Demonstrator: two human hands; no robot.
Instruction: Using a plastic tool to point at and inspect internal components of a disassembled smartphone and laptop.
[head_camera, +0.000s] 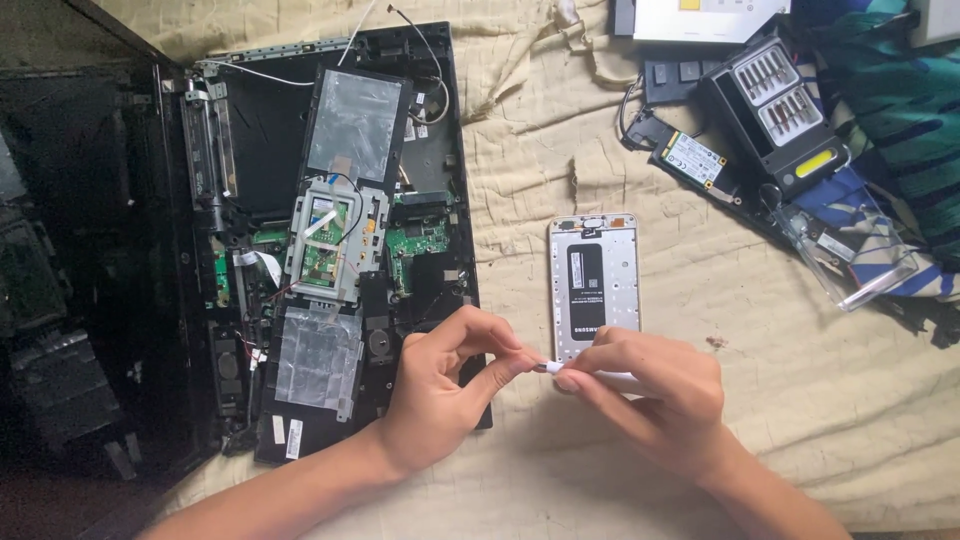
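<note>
Both forearms come up from the near edge of the cloth, and the two hands meet at a small white piece pinched between them. On the left hand the thumb and forefinger are closed together on one end of the piece, the other fingers curled above it. On the right hand the fingertips are pressed together on the other end, and something white and slim runs back under that palm; whether it is one thing with the piece I cannot tell. Just beyond the right fingertips, almost touching the knuckles, a smartphone with its back cover off lies flat, showing a pale inner frame and a black strip down the middle. Beyond and beside the left fingers lies an opened laptop chassis, its circuit boards, foil patches and thin cables bared, with the dark lid folded out further to that side. Well away past the right fingers, toward the far corner, stands a black screwdriver bit case with rows of bits and a yellow tab, and beside it a small green circuit card and a clear plastic bag. Everything rests on a creased cream bedsheet.
</note>
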